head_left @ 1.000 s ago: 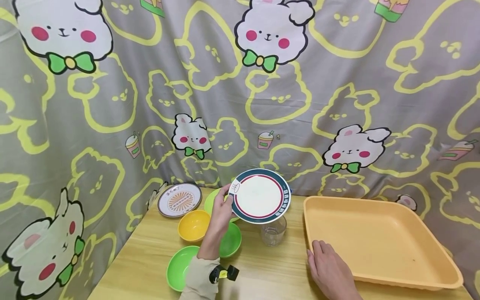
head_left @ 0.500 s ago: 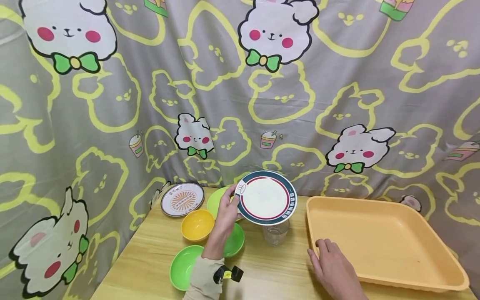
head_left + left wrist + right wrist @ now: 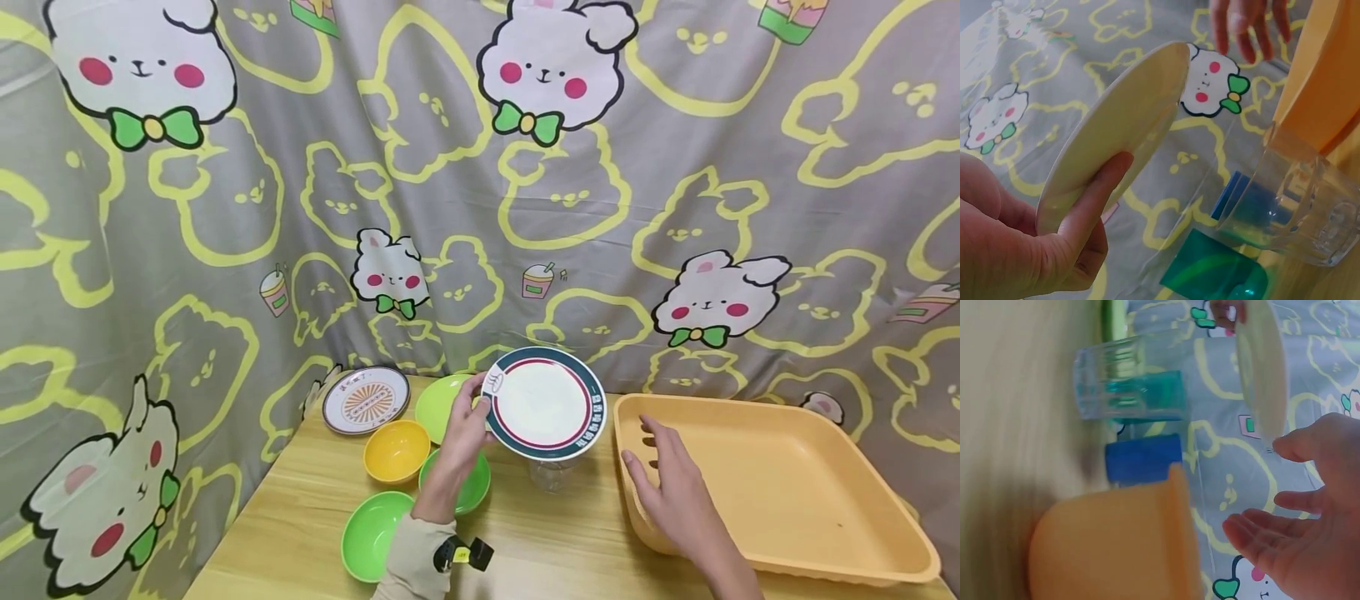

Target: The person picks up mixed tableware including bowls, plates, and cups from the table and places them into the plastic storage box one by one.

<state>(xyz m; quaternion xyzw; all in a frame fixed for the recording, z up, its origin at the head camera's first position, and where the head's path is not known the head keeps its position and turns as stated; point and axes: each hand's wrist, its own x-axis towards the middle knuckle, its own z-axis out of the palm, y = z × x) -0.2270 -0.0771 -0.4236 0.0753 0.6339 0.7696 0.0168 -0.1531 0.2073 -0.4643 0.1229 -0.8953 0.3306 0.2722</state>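
My left hand (image 3: pixel 467 425) pinches the left rim of a white plate (image 3: pixel 542 403) with a dark teal border and a red ring. The plate is held up over the table, tilted toward the head camera. Below it stands a clear drinking glass (image 3: pixel 1288 200), mostly hidden by the plate in the head view. My right hand (image 3: pixel 667 475) is raised over the left edge of the yellow-orange tray (image 3: pixel 780 483), fingers spread and holding nothing. In the right wrist view its thumb tip overlaps the edge of the plate (image 3: pixel 1263 375).
Left on the table are a patterned plate (image 3: pixel 366 401), a yellow bowl (image 3: pixel 397 452), green bowls (image 3: pixel 375 535) and a lime-green dish (image 3: pixel 438 408). A blue cup (image 3: pixel 1144 457) and a teal cup (image 3: pixel 1213 265) stand near the glass. A printed curtain (image 3: pixel 465 167) hangs behind.
The plate in my left hand has moved right and slightly down. My right hand has lifted from the tray's left rim, its fingers now extended toward the plate.
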